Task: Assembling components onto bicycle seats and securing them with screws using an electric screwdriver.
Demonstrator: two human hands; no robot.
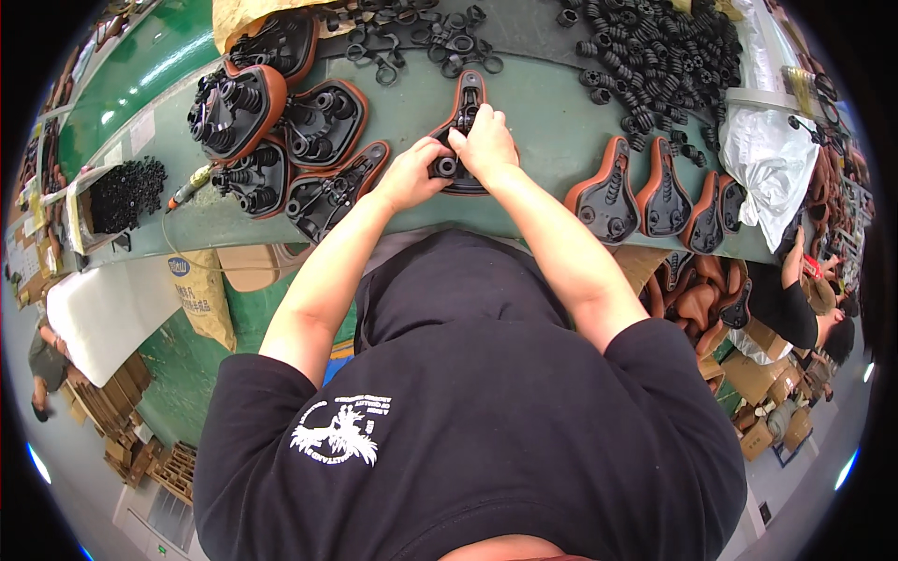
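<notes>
Over the feed I have both hands close together on one bike saddle (470, 91), which lies underside up on the green tabletop (545, 98), nose pointing away. The left hand (413, 178) grips its near left side, beside a round black fitting (446, 167); the right hand (487, 146) bends over its middle, and I can't tell what those fingertips pinch. I judge the step to be seating black parts on the underside, since the left-side saddles (325, 123) look fitted out and the right-side saddles (606, 198) barer. The next move, I'd say, calls for the left holding firm while the right presses evenly, without tilting the fitting
</notes>
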